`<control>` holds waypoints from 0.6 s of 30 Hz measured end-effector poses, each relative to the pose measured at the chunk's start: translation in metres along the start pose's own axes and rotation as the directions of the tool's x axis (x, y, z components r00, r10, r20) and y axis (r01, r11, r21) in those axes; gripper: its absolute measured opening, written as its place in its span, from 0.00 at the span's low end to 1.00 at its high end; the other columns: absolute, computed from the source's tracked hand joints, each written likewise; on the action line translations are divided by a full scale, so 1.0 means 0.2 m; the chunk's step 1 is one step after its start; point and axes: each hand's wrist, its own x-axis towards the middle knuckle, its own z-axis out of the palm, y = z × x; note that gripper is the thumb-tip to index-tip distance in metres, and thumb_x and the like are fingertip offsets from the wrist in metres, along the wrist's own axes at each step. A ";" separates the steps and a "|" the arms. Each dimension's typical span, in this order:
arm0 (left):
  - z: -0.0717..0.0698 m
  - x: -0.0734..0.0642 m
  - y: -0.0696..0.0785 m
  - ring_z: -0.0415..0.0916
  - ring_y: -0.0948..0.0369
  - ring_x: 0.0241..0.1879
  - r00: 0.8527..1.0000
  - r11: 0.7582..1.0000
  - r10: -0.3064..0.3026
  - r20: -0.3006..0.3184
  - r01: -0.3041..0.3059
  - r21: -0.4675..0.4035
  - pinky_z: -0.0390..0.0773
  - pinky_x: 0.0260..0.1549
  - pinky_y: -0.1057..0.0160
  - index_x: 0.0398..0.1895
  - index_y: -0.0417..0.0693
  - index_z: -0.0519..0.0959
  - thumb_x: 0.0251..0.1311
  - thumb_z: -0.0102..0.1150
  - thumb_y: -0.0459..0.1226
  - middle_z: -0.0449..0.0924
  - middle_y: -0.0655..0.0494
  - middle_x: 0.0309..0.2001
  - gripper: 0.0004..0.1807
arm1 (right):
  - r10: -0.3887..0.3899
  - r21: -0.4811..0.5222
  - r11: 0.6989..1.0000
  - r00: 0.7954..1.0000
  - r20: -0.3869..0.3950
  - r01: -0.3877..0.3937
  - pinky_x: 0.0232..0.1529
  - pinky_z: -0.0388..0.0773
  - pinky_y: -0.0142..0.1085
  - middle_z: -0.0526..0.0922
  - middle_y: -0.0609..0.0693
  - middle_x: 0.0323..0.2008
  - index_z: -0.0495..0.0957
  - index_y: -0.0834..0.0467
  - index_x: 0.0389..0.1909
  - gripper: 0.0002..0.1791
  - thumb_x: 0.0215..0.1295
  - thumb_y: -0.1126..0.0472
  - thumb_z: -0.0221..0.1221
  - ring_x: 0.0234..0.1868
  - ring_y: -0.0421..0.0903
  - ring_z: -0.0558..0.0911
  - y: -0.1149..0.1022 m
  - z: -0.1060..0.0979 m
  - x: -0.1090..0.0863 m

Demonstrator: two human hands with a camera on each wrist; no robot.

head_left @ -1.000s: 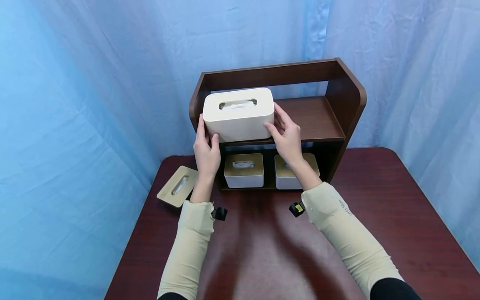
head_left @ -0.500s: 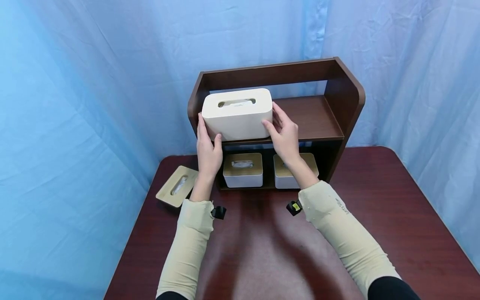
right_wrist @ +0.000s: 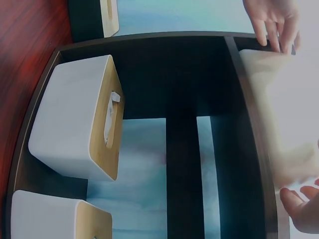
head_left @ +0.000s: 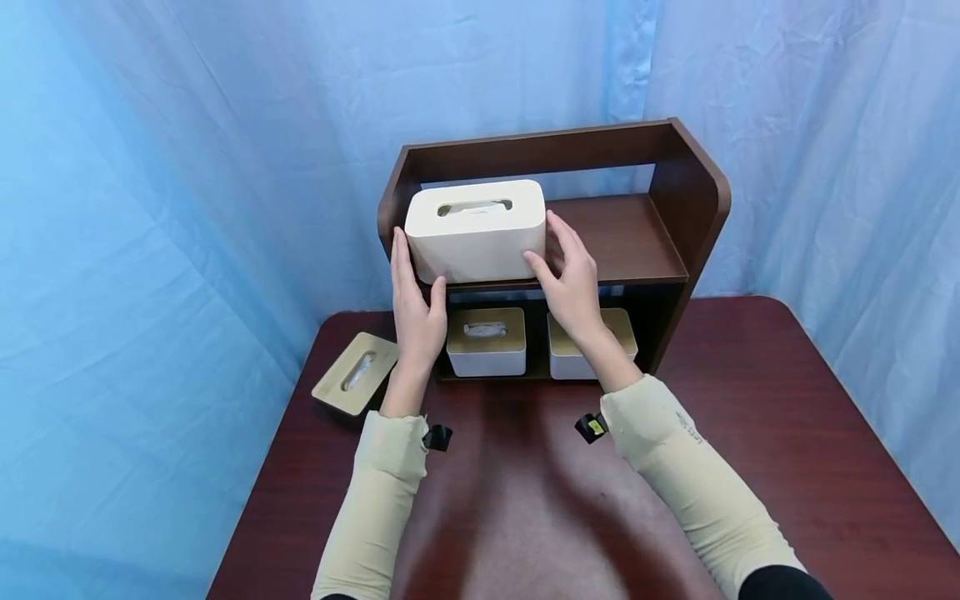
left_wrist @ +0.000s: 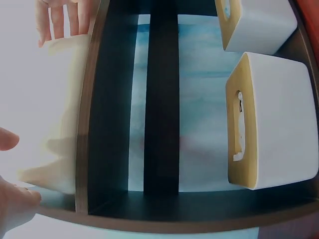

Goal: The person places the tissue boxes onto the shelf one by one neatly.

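A white tissue box (head_left: 477, 250) with a slotted top sits at the left of the upper shelf (head_left: 611, 233) of a dark brown rack. My left hand (head_left: 418, 321) lies along the box's left end, fingers straight and thumb near the lower front corner. At the other end is my right hand (head_left: 573, 287), its fingers loosely extended and its thumb by the front right edge. In the left wrist view, the left thumb (left_wrist: 7, 139) stands apart from the box's front. Whether the other fingertips still touch the box is hard to tell.
Two white tissue boxes with wooden lids, one at left (head_left: 487, 354) and one at right (head_left: 567, 360), stand on the lower shelf. A wooden-lidded dark tissue box (head_left: 341, 375) rests on the table (head_left: 750, 467) left of the rack. Blue curtains (head_left: 225, 167) hang behind.
The box stays almost in place on the upper shelf. The left thumb has drawn away from its front, and the right hand has slid slightly lower and loosened.
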 end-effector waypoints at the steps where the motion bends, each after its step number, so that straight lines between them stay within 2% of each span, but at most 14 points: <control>1: -0.01 -0.01 0.00 0.41 0.56 0.81 1.000 1.000 0.010 -0.010 -0.010 0.002 0.50 0.79 0.53 0.80 0.41 0.45 0.69 0.51 0.29 0.44 0.48 0.81 0.40 | -0.002 -0.001 1.000 1.000 0.002 0.002 0.68 0.73 0.48 0.69 0.58 0.70 0.63 0.60 0.73 0.34 0.69 0.61 0.62 0.69 0.54 0.73 0.00 0.00 -0.01; 6: -0.07 -0.08 0.00 0.47 0.56 0.80 0.997 0.998 0.055 -0.052 -0.056 -0.024 0.54 0.78 0.51 0.79 0.42 0.52 0.68 0.54 0.29 0.50 0.49 0.80 0.38 | -0.020 0.011 1.000 1.000 0.000 0.020 0.70 0.71 0.47 0.67 0.58 0.72 0.63 0.61 0.73 0.33 0.69 0.62 0.61 0.72 0.55 0.69 -0.01 -0.03 -0.07; 10: -0.14 -0.14 -0.02 0.52 0.56 0.78 0.996 0.997 0.055 -0.065 -0.058 -0.043 0.58 0.76 0.49 0.77 0.43 0.57 0.69 0.55 0.30 0.54 0.49 0.79 0.35 | -0.016 0.026 1.000 1.000 -0.001 0.016 0.70 0.71 0.46 0.68 0.58 0.72 0.62 0.59 0.74 0.33 0.70 0.63 0.60 0.72 0.54 0.69 -0.01 -0.04 -0.12; 13: -0.19 -0.19 -0.07 0.53 0.54 0.78 0.997 0.999 0.025 -0.073 -0.028 -0.035 0.58 0.75 0.48 0.76 0.42 0.59 0.69 0.55 0.31 0.56 0.48 0.78 0.33 | -0.012 0.037 0.999 1.000 0.007 0.011 0.69 0.72 0.47 0.69 0.58 0.71 0.62 0.60 0.74 0.34 0.69 0.64 0.60 0.71 0.53 0.71 -0.01 -0.04 -0.17; 18: -0.27 -0.29 -0.17 0.54 0.54 0.77 0.993 0.996 -0.086 -0.084 0.085 -0.013 0.59 0.74 0.44 0.76 0.43 0.60 0.69 0.56 0.33 0.57 0.49 0.78 0.33 | -0.023 0.073 0.997 1.000 0.020 0.022 0.67 0.74 0.47 0.71 0.58 0.69 0.64 0.61 0.72 0.32 0.68 0.66 0.61 0.68 0.54 0.73 0.02 -0.02 -0.26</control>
